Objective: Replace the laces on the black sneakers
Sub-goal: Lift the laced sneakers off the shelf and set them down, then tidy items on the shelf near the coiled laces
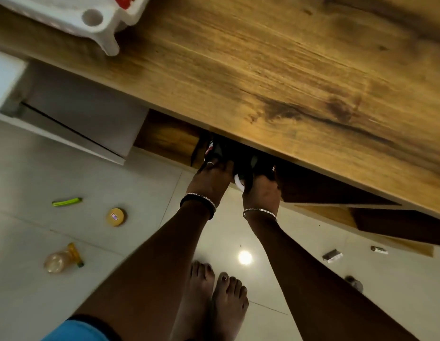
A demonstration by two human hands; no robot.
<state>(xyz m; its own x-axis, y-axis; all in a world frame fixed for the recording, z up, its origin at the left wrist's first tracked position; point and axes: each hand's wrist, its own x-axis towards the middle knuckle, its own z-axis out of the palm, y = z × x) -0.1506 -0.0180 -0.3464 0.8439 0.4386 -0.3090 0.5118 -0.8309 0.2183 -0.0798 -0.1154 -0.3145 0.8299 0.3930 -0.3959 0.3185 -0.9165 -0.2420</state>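
Two black sneakers sit in the shadowed space under the wooden table top [275, 70], mostly hidden by its edge. My left hand [211, 178] grips the left black sneaker [217, 150], which shows a red and white patch. My right hand [260, 190] grips the right black sneaker [248, 168] near its white sole edge. Both arms reach straight down from me, with bangles on the wrists. No laces can be made out in the dark.
On the pale tiled floor lie a green-yellow stick [66, 201], a round yellow tin [116, 217], a fallen plastic bottle [61, 259] and small packets [332, 255] at the right. A white plastic stool [98, 20] stands on the table top. My bare feet [214, 291] are below.
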